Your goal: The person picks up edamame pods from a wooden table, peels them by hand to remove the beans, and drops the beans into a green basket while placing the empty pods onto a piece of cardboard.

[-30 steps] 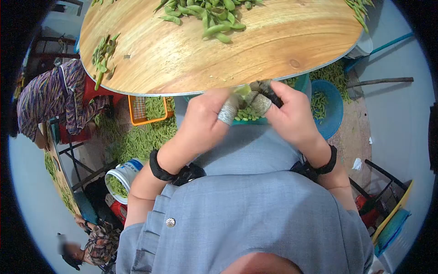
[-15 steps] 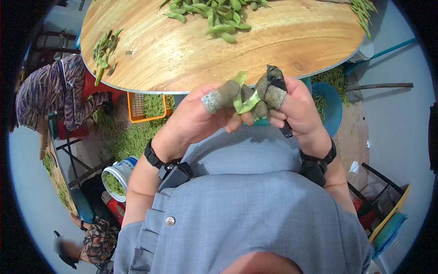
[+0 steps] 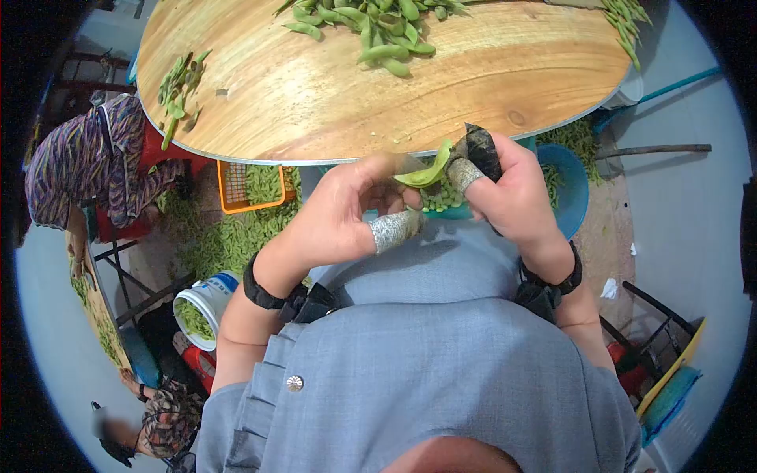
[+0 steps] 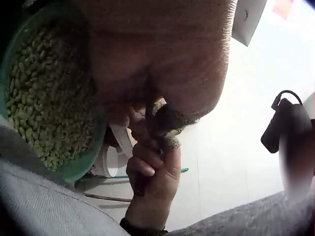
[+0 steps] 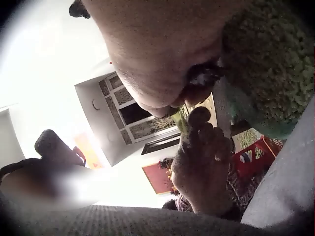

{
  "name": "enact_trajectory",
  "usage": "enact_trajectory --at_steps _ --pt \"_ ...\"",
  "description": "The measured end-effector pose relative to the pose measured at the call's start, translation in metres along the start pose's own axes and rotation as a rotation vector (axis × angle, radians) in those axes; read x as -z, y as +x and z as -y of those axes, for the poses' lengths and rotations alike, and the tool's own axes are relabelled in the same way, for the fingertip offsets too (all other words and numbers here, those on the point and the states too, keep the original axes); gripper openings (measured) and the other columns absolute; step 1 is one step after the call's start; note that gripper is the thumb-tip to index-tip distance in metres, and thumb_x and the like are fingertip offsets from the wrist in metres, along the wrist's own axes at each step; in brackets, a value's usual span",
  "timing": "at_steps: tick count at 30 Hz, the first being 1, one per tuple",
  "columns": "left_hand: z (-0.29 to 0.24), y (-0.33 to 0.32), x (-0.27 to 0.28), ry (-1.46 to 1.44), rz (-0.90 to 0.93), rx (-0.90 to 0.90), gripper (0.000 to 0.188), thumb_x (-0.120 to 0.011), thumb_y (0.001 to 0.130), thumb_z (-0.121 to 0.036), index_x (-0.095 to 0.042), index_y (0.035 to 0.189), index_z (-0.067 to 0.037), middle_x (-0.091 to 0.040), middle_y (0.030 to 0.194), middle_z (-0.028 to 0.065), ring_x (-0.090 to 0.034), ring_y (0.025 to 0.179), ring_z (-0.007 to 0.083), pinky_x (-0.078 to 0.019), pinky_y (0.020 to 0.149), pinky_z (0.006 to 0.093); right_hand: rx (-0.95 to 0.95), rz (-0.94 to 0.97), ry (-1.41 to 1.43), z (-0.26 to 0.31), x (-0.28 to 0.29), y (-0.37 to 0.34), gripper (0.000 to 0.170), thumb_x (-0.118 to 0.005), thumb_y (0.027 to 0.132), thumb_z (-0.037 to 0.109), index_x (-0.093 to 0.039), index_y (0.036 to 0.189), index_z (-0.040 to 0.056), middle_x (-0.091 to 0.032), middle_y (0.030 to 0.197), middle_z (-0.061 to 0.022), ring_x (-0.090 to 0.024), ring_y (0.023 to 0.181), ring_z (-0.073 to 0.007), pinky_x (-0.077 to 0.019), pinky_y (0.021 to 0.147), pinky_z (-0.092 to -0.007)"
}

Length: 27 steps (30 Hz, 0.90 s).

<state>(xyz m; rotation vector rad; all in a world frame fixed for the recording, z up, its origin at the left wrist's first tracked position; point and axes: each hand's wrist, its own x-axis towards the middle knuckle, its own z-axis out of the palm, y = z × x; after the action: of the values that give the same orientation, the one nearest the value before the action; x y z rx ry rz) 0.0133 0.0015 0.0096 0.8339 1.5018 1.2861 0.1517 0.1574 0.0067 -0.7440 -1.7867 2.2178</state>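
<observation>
A split green soybean pod (image 3: pixel 426 175) shows between the two hands, just off the table's near edge. My right hand (image 3: pixel 516 193) pinches its right end between a taped thumb and forefinger; dark tape or cloth wraps the forefinger. My left hand (image 3: pixel 335 209) has its forefinger at the pod's left end, while its silver-taped thumb (image 3: pixel 394 231) stands apart, lower down. Below the hands, shelled beans (image 3: pixel 443 197) lie in a green basin (image 4: pixel 78 167), seen more fully in the left wrist view. In the right wrist view the pod (image 5: pixel 180 120) is partly hidden by fingers.
Ahead is a wooden table (image 3: pixel 300 102) with a pile of pods (image 3: pixel 386 39). An orange basket (image 3: pixel 251 206), a white bucket (image 3: pixel 206 303) and a blue basin (image 3: pixel 569 189) stand around. Loose pods (image 3: pixel 229 244) cover the floor at left. Other people (image 3: pixel 169 418) sit at left.
The hands first worked close together at the table edge, then came up with an opened pod. Now the left thumb has drawn away from the pod, which stays by the right fingertips.
</observation>
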Motion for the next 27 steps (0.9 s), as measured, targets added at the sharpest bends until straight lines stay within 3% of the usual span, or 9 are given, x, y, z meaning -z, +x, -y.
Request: enact_trajectory --at_steps 4,5,7,10,14,17,19,24,27 --pt "-0.004 0.002 0.008 0.187 0.055 -0.019 0.025 -0.057 0.093 -0.023 -0.061 0.103 0.0 -0.064 0.078 0.0058 -0.056 0.066 0.0081 -0.0433 0.057 0.0211 0.033 -0.019 -0.136 -0.006 0.0 0.001 0.018 -0.062 0.078 0.004 -0.06 0.096 -0.0007 -0.06 0.078 0.0011 -0.052 0.07 -0.0045 -0.0454 0.061 -0.0239" --pt "-0.003 0.003 0.01 0.188 0.053 -0.02 0.025 -0.057 0.093 -0.023 -0.061 0.103 0.0 -0.064 0.078 0.0058 -0.056 0.066 0.0081 -0.0433 0.057 0.0211 0.146 -0.026 -0.207 -0.013 0.001 0.002 0.019 -0.064 0.076 0.004 -0.06 0.094 -0.0006 -0.06 0.077 -0.0015 -0.054 0.068 -0.0077 -0.0462 0.06 -0.0259" --pt "0.002 0.004 0.013 -0.196 0.102 0.187 0.022 -0.048 0.093 -0.017 -0.063 0.099 -0.002 -0.062 0.073 0.0052 -0.054 0.06 0.0096 -0.0436 0.055 0.0227 0.258 -0.03 -0.277 -0.015 0.003 0.002 0.02 -0.065 0.073 0.005 -0.06 0.091 -0.0005 -0.06 0.075 -0.0041 -0.055 0.066 -0.0109 -0.0469 0.06 -0.028" --pt "0.007 0.004 0.009 -0.569 0.054 0.32 0.023 -0.046 0.092 -0.018 -0.063 0.096 -0.003 -0.06 0.07 0.0041 -0.05 0.055 0.0089 -0.0382 0.049 0.0218 0.64 0.066 -0.834 -0.012 0.008 -0.001 0.025 -0.073 0.064 0.009 -0.055 0.081 0.0028 -0.054 0.073 -0.0139 -0.056 0.064 -0.0326 -0.0487 0.057 -0.035" --pt "0.017 0.006 0.007 -0.651 0.042 0.404 0.024 -0.051 0.091 -0.023 -0.06 0.095 -0.001 -0.06 0.07 0.0064 -0.05 0.053 0.0108 -0.0359 0.046 0.0233 0.912 0.148 -0.889 -0.017 0.001 -0.003 0.031 -0.075 0.06 0.014 -0.052 0.078 0.0046 -0.053 0.072 -0.0124 -0.058 0.063 -0.0306 -0.0468 0.052 -0.0383" --pt "0.014 0.006 0.006 -0.415 0.06 0.317 0.022 -0.05 0.092 -0.021 -0.062 0.094 -0.003 -0.06 0.072 0.0026 -0.05 0.057 0.0076 -0.0386 0.051 0.0218 0.803 0.101 -0.941 -0.017 0.001 -0.008 0.03 -0.075 0.061 0.012 -0.052 0.079 0.0039 -0.054 0.071 -0.0123 -0.057 0.063 -0.031 -0.0471 0.052 -0.0383" --pt "0.003 0.002 0.008 -0.023 0.085 0.124 0.018 -0.053 0.092 -0.018 -0.062 0.092 -0.003 -0.059 0.075 0.0005 -0.049 0.062 0.0054 -0.0392 0.053 0.0209 0.769 0.046 -0.889 -0.018 -0.002 -0.006 0.029 -0.074 0.062 0.012 -0.052 0.079 0.0036 -0.054 0.071 -0.0122 -0.057 0.063 -0.0313 -0.0469 0.052 -0.0385" --pt "-0.007 0.0 0.016 0.056 0.161 0.172 0.017 -0.056 0.091 -0.015 -0.064 0.09 0.0 -0.059 0.076 -0.0003 -0.052 0.072 0.0055 -0.0446 0.064 0.0233 0.728 -0.02 -0.86 -0.021 -0.002 -0.004 0.028 -0.077 0.064 0.013 -0.056 0.08 0.0022 -0.055 0.07 -0.0138 -0.056 0.061 -0.0327 -0.0452 0.054 -0.0362" --pt "-0.004 -0.003 0.014 0.147 0.105 0.143 0.019 -0.053 0.092 -0.016 -0.065 0.091 0.0 -0.06 0.076 0.0009 -0.052 0.068 0.0054 -0.0436 0.061 0.0224 0.758 -0.042 -0.885 -0.022 0.001 -0.004 0.028 -0.077 0.067 0.014 -0.057 0.081 0.0017 -0.056 0.071 -0.0136 -0.057 0.062 -0.0321 -0.0454 0.054 -0.0365"
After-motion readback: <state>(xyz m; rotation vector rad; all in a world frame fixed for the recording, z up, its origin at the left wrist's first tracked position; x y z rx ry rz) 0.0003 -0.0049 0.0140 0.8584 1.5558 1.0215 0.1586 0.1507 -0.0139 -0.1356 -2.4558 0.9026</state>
